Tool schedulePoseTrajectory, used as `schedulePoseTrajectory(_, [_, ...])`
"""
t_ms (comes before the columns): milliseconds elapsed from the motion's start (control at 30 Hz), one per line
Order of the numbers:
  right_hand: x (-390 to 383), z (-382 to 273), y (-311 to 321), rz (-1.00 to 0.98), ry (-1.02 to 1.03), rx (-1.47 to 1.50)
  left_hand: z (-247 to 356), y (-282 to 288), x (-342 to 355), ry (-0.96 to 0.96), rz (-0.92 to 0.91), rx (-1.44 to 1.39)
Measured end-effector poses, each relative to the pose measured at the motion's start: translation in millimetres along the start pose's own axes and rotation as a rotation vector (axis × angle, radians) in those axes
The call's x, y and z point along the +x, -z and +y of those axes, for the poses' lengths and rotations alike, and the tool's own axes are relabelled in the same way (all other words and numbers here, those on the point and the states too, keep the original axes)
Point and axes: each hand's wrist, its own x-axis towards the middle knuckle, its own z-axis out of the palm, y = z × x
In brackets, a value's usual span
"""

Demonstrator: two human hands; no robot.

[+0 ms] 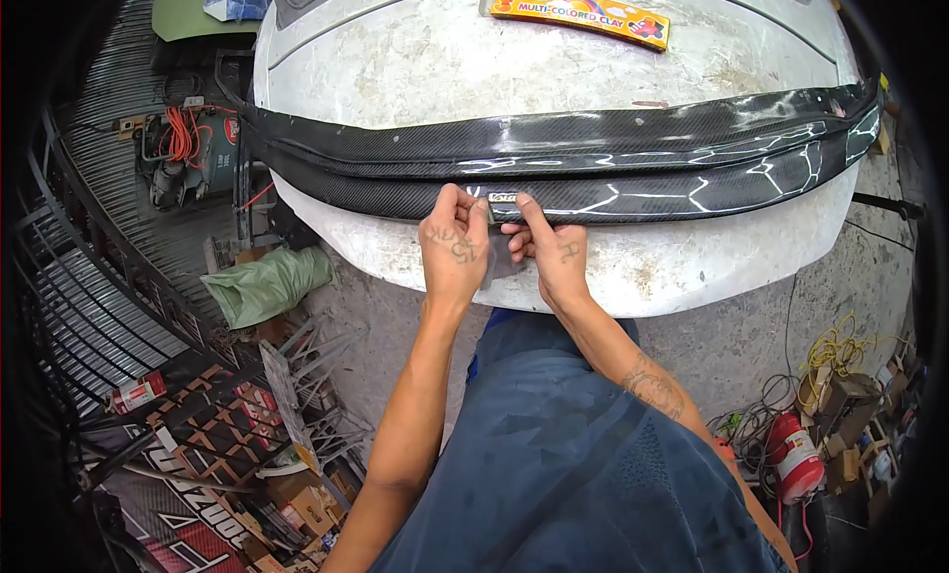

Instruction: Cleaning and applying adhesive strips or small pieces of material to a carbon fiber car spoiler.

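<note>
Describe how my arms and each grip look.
Left arm and right arm are bare, no sleeves or gloves showing. Left grip has dark, letter-like ink marks on its back; right grip has a smaller mark. A dark tattoo marks the right arm.

Shows as a white car body panel (390, 74), with scuffs and brownish stains and a rounded near edge. Carries a long, glossy black carbon-fibre spoiler (593, 158), laid crosswise in a shallow bow, with both ends reaching past the sides. Also bears, beyond the spoiler and apart from it, a flat orange-yellow cardboard box (581, 16) with a rainbow print, lying slantwise.
</note>
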Motion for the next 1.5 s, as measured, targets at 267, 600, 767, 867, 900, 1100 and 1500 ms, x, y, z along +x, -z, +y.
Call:
schedulePoseTrajectory(267, [1.1, 0.8, 2.0, -0.009, -0.009, 0.012, 2.8, -3.2, 6.3, 0.006, -0.009, 0.006])
schedulePoseTrajectory(600, [2.1, -2.4, 2.6, -0.02, -0.007, -0.001, 5.2, -0.7, 4.8, -0.035, -0.024, 0.022])
schedulePoseTrajectory(767, [-0.2, -2.3, 1.3, -0.03, -0.002, 0.012, -3.1, 5.2, 11.7, -0.009, -0.047, -0.042])
schedulePoseTrajectory(867, [-2.2, -2.9, 0.4, -0.006, -0.003, -0.004, -8.2, 11.8, 3.6, 0.063, -0.017, -0.155])
schedulePoseTrajectory(900, [-1.0, -3.0, 1.0, -0.004, -0.001, -0.001, -8.0, 13.3, 0.5, 0.121, -0.012, -0.204])
schedulePoseTrajectory(1100, [0.1, -0.6, 0.6, -0.006, 0.007, 0.003, -3.0, 0.7, 3.5, 0.027, -0.043, -0.057])
schedulePoseTrajectory(1500, [2.4, -2.2, 1.6, -0.007, 0.02, -0.004, 3.3, -2.2, 5.3, -0.064, -0.025, 0.074])
